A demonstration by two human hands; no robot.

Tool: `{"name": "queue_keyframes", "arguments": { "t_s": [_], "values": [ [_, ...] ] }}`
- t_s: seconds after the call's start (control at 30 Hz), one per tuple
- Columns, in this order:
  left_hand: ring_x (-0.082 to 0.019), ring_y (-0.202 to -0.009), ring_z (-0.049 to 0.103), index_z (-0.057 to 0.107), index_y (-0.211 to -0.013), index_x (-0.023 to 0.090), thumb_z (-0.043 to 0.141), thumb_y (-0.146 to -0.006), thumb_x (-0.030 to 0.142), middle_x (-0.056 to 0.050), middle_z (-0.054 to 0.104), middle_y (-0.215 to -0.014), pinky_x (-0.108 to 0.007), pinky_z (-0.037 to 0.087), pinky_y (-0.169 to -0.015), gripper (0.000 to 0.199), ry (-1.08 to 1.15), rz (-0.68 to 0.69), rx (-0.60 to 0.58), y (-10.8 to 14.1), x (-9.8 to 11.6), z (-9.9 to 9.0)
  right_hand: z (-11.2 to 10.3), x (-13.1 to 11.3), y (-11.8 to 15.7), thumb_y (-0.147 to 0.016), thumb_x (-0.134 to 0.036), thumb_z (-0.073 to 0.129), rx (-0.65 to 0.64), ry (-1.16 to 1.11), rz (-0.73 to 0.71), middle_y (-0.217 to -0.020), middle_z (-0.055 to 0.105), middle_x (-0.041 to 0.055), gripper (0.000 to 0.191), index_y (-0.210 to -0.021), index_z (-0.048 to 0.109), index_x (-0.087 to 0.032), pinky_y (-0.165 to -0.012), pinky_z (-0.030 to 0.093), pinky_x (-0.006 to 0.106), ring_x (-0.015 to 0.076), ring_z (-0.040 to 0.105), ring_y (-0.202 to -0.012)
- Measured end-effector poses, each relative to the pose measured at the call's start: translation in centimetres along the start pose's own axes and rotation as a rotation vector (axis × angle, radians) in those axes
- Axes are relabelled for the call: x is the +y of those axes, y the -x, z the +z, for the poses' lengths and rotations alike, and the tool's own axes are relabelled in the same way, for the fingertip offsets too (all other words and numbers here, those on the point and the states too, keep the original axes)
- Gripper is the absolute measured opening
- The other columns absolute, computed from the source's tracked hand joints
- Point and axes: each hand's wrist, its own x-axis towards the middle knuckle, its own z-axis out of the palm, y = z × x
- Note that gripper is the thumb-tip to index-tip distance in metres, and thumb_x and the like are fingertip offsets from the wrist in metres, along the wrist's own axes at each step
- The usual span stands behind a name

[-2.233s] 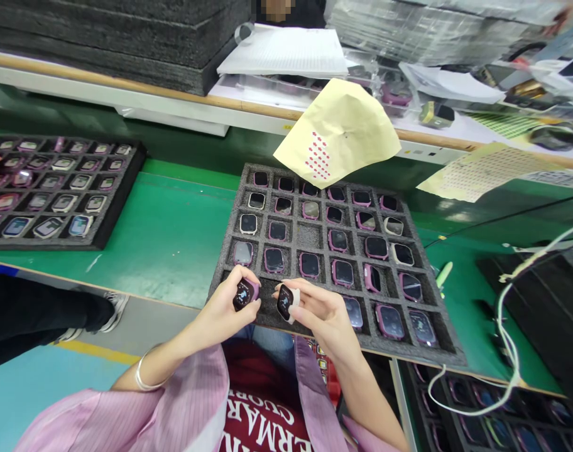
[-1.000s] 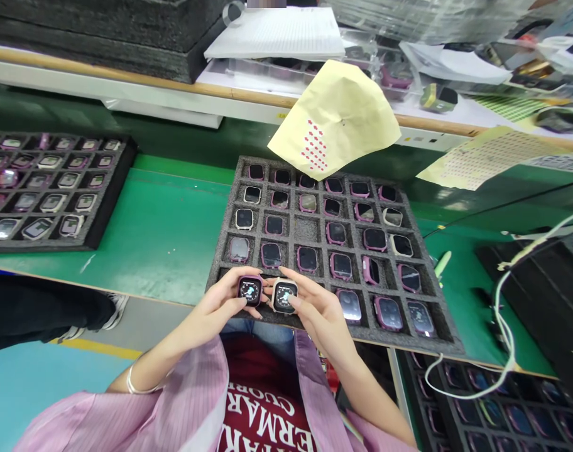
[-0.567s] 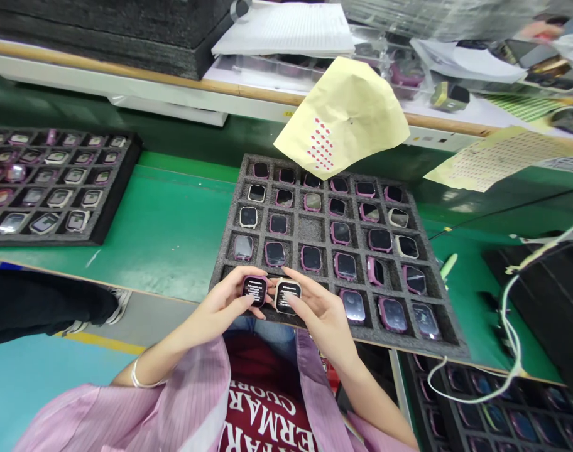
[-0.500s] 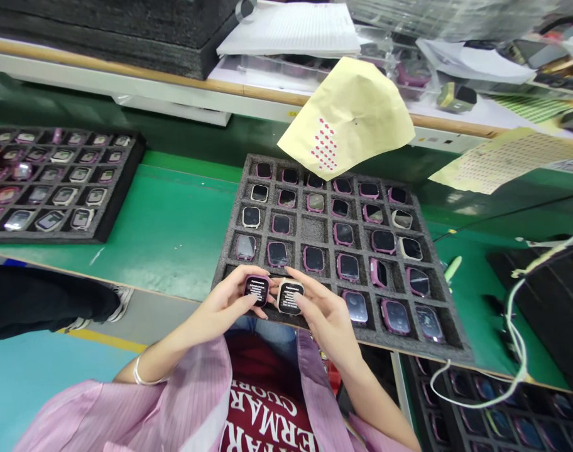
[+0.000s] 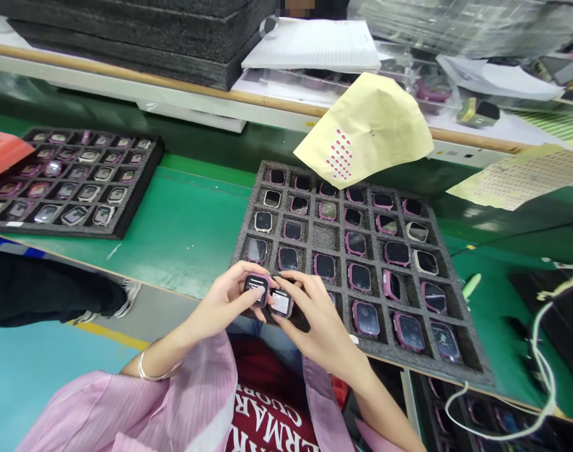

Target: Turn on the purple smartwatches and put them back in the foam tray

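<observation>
My left hand (image 5: 227,295) is closed around a purple-rimmed smartwatch body (image 5: 256,290), its thumb on the lit screen with white text. Just right of it, my right hand (image 5: 310,307) grips a second smartwatch body (image 5: 281,302) by its edges, fingers above and thumb below; a pale label-like patch shows on its face. Both watches are held close together over the front left part of a dark grey foam tray (image 5: 325,236). Strapless watches, mostly purple with a few pale ones, lie in the tray's compartments. One compartment in the third row is bare.
Another foam tray (image 5: 140,188) of watches lies at left, partly under a red-orange object (image 5: 4,154). A yellow sheet (image 5: 366,132) hangs from the shelf over the tray's back edge. A white cable (image 5: 536,351) loops at right. Someone's leg (image 5: 46,289) shows at lower left.
My right hand has turned its watch, which showed a lit text screen and now shows a pale patch; the right thumb has moved below it. The view has shifted slightly left.
</observation>
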Motion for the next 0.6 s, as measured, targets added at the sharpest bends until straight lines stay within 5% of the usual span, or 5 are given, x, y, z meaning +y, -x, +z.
{"name": "queue_keyframes", "arguments": {
  "t_s": [0.1, 0.23, 0.4, 0.6],
  "values": [
    [-0.019, -0.086, 0.064, 0.054, -0.107, 0.017, 0.06, -0.087, 0.025, -0.009, 0.062, -0.103, -0.025, 0.06, -0.06, 0.023, 0.006, -0.008, -0.013, 0.0, 0.2, -0.3, -1.3, 0.1, 0.3, -0.086, -0.025, 0.064, -0.052, 0.101, 0.003, -0.132, 0.049, 0.0109, 0.054, -0.136, 0.044, -0.026, -0.098, 0.042, 0.049, 0.0306, 0.044, -0.12],
    [-0.02, -0.089, 0.063, 0.052, -0.108, 0.017, 0.058, -0.087, 0.023, -0.011, 0.059, -0.108, -0.027, 0.059, -0.062, 0.022, 0.019, -0.021, -0.059, 0.2, 0.4, -0.6, -3.1, 0.8, 2.3, -0.096, -0.032, 0.048, 0.026, 0.296, 0.108, -0.107, 0.06, 0.012, 0.023, -0.112, 0.06, -0.018, -0.087, 0.046, 0.046, 0.0284, 0.054, -0.099],
    [-0.02, -0.095, 0.06, 0.049, -0.116, 0.021, 0.063, -0.081, 0.013, -0.01, 0.053, -0.116, -0.029, 0.058, -0.071, 0.039, -0.003, 0.003, -0.114, 0.5, 0.2, -1.0, -2.3, 1.2, 3.9, -0.1, -0.037, 0.034, 0.094, 0.578, 0.222, -0.097, 0.063, 0.0169, 0.038, -0.109, 0.063, -0.013, -0.076, 0.047, 0.048, 0.0318, 0.056, -0.087],
    [-0.016, -0.083, 0.059, 0.048, -0.12, 0.021, 0.064, -0.08, 0.015, -0.005, 0.055, -0.097, -0.022, 0.051, -0.062, 0.043, -0.119, -0.043, -0.082, 0.2, -0.3, -1.0, -0.9, 2.0, 3.9, -0.094, -0.042, 0.051, 0.242, 0.221, 0.296, -0.089, 0.062, 0.0085, 0.03, -0.111, 0.06, -0.02, -0.074, 0.048, 0.039, 0.0255, 0.058, -0.082]
  ]
}}
